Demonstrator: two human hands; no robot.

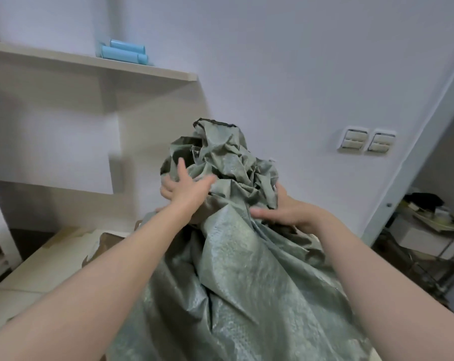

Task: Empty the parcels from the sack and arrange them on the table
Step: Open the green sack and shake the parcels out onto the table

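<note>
A big grey-green woven sack (236, 277) rises in front of me, its crumpled top bunched up at the middle of the view. My left hand (186, 188) lies against the left side of the bunched top with the fingers spread, and its thumb sticks up. My right hand (291, 212) clutches the bunched fabric on the right side. The sack's body hangs down toward me and covers most of the cream table (51, 269). A brown parcel (100, 246) peeks out on the table just left of the sack, partly behind my left forearm. Nothing inside the sack is visible.
A white shelf unit (90, 66) stands against the wall at the left with blue rolls (124, 52) on top. Wall switches (366, 140) sit at the right. A doorway at the far right shows a cluttered metal rack (429, 230).
</note>
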